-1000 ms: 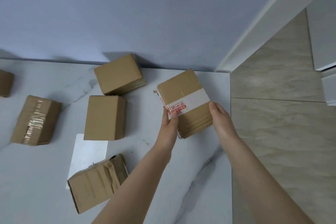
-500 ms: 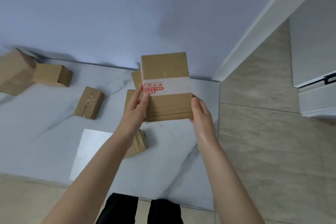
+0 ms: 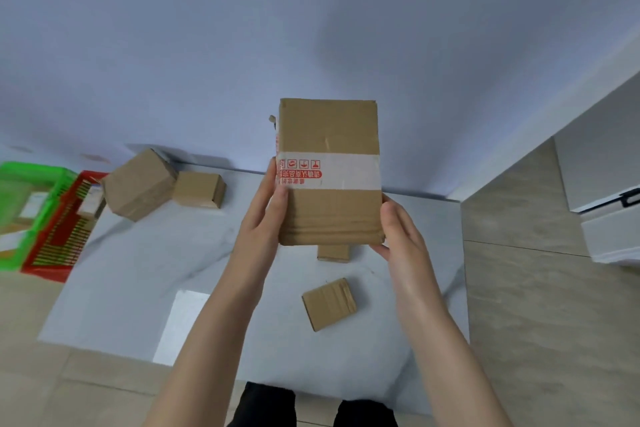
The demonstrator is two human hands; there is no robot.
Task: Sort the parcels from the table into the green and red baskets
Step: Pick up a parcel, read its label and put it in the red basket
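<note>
The taped parcel is held up in the air over the far part of the table, upright, with its white tape band and red print facing the camera. It hides most of a small box behind it, of which only the near end shows below its bottom edge. The left hand grips its left edge, thumb pressed on the front by the tape; its other fingers are behind the cardboard and out of sight. The right hand grips the lower right corner, thumb along the side edge and fingers curled beneath.

At the far left, the green basket is cut off by the frame edge and sits against the red basket. Their contents are blurred, possibly small packets.

On the table, a large box stands tilted on one edge near the red basket, touching a smaller box to its right. A flat parcel lies near the person, between the forearms, and a white sheet lies at the near edge.
</note>
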